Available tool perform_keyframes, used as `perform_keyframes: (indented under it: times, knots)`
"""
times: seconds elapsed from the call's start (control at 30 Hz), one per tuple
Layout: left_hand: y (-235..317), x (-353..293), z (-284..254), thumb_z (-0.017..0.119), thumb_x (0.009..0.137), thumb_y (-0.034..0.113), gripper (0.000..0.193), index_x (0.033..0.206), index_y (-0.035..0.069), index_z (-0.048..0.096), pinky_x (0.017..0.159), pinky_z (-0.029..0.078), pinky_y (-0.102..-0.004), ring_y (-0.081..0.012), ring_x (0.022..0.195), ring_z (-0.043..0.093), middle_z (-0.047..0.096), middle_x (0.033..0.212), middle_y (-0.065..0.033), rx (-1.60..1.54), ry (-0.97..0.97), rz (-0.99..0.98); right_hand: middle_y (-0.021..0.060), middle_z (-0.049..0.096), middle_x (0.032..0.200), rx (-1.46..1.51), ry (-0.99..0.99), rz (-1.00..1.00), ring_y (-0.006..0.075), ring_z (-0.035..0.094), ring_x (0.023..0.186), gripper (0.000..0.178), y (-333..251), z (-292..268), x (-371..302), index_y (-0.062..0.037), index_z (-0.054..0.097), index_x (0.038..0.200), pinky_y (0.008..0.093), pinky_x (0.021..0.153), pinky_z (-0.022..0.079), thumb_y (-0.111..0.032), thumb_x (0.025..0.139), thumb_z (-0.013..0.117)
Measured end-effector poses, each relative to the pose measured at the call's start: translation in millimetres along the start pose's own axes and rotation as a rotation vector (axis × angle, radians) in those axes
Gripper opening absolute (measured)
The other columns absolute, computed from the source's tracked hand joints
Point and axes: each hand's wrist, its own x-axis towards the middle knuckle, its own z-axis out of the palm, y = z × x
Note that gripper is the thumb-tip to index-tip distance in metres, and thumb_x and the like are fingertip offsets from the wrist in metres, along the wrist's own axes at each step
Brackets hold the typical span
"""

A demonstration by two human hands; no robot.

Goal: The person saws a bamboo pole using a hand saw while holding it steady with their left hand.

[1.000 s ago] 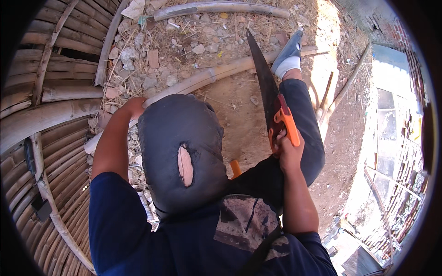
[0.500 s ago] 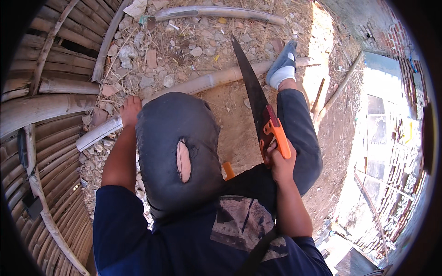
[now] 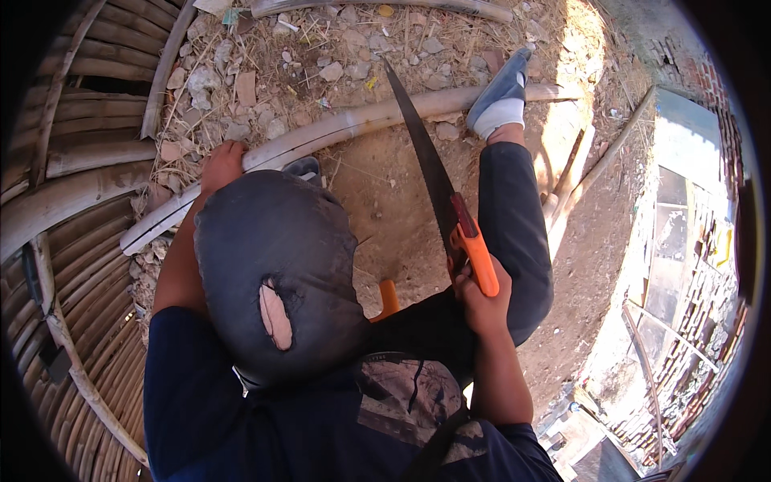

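Note:
A handsaw [image 3: 426, 153] with an orange and dark red handle is in my right hand [image 3: 483, 304], its fingers wrapped round the grip. The blade points up and away, and its tip appears over the rubble beyond a long pale bamboo pole [image 3: 361, 122]. My left hand [image 3: 222, 166] grips that pole towards its left end, fingers over the top; their undersides are hidden. The pole runs slantwise under my shod foot [image 3: 502, 96] at the right. My bent left knee [image 3: 273, 233], in dark trousers with a torn hole, stands beside my left arm.
Broken stones and straw [image 3: 321, 64] cover the far ground, with another bamboo piece [image 3: 385, 6] beyond. A slatted bamboo wall [image 3: 88, 329] rises at the left. Sticks [image 3: 602, 161] lean at the right near a brick wall [image 3: 699, 321]. An orange object [image 3: 389, 297] shows between my legs.
The view has shifted slightly. My left knee has moved left and nearer, showing part of my other shoe. The saw stays in my right hand, my left hand on the pole.

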Motion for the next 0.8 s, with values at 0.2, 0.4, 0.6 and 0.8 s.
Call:
perform_keyframes:
  times: [0.2, 0.4, 0.6, 0.8]
  knots:
    - [38.2, 13.6, -34.7, 0.081, 0.077, 0.043, 0.062, 0.127, 0.01, 0.067, 0.099, 0.054, -0.0491, -0.0406, 0.116, 0.068, 0.072, 0.122, -0.0214, -0.079, -0.338, -0.145, 0.0027, 0.064, 0.089, -0.012, -0.025, -0.006, 0.0111, 0.06, 0.079, 0.011, -11.6, -16.5, -9.6, -0.0005, 0.063, 0.094, 0.028, 0.074, 0.05, 0.0, 0.084, 0.065]
    - [28.2, 29.2, -30.4, 0.085, 0.069, 0.048, 0.072, 0.127, 0.01, 0.068, 0.099, 0.055, -0.0478, -0.0394, 0.115, 0.07, 0.074, 0.12, -0.022, -0.123, -0.418, -0.099, 0.0028, 0.064, 0.09, -0.123, -0.122, -0.104, 0.011, 0.059, 0.079, 0.016, 9.7, -1.7, 31.3, 0.0025, 0.064, 0.102, 0.0281, 0.076, 0.05, -0.001, 0.087, 0.063]
    - [16.4, 31.6, -29.7, 0.087, 0.063, 0.049, 0.078, 0.128, 0.01, 0.068, 0.1, 0.055, -0.0471, -0.0389, 0.114, 0.07, 0.074, 0.119, -0.0213, -0.11, -0.422, -0.135, 0.0031, 0.063, 0.091, -0.026, -0.098, -0.074, 0.0092, 0.059, 0.081, 0.021, -2.5, -17.1, 8.8, 0.0034, 0.065, 0.108, 0.0276, 0.076, 0.05, -0.001, 0.088, 0.061]
    - [26.1, 32.2, -28.0, 0.086, 0.063, 0.046, 0.077, 0.129, 0.01, 0.068, 0.1, 0.056, -0.0481, -0.0386, 0.114, 0.071, 0.074, 0.12, -0.0216, -0.114, -0.431, -0.1, 0.0015, 0.059, 0.08, -0.152, -0.138, -0.086, 0.011, 0.056, 0.073, 0.009, 20.4, 19.4, 60.9, -0.0012, 0.059, 0.092, 0.0311, 0.069, 0.048, -0.004, 0.086, 0.065]
